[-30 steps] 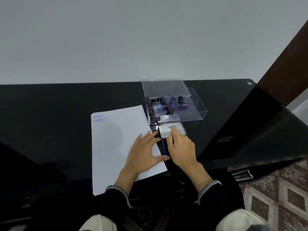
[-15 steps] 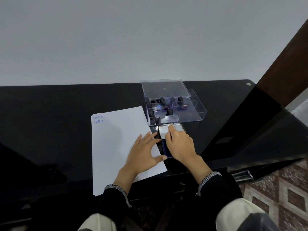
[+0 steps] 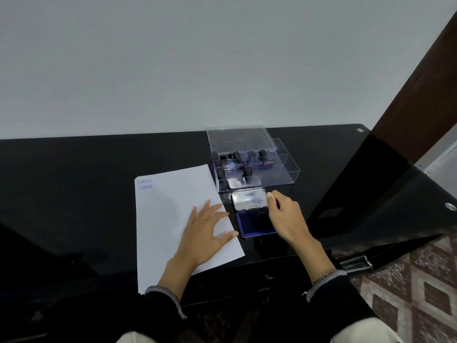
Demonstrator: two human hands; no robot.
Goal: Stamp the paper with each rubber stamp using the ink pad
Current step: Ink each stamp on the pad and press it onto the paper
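A white paper (image 3: 170, 219) lies on the black table (image 3: 74, 194), with two blue SAMPLE prints (image 3: 144, 184) at its top left corner. My left hand (image 3: 205, 233) rests flat on the paper's right part, fingers spread. To its right the ink pad (image 3: 252, 222) lies open, showing its blue pad, and its silver lid (image 3: 248, 200) is folded back flat. My right hand (image 3: 286, 219) sits at the lid's right edge with a fingertip touching it, fingers loosely curled and holding nothing. Several black-handled rubber stamps (image 3: 247, 173) stand in a clear box (image 3: 289, 172) just behind.
The clear box's lid (image 3: 237, 138) stands raised behind the stamps. A grey wall runs along the table's back edge. A dark glossy side surface (image 3: 371, 194) slopes off to the right, above a patterned tile floor (image 3: 420, 280). The table's front edge lies near my wrists.
My right hand has slid from on top of the ink pad to the right side of its lid, uncovering the blue pad. My left hand has stayed flat on the paper.
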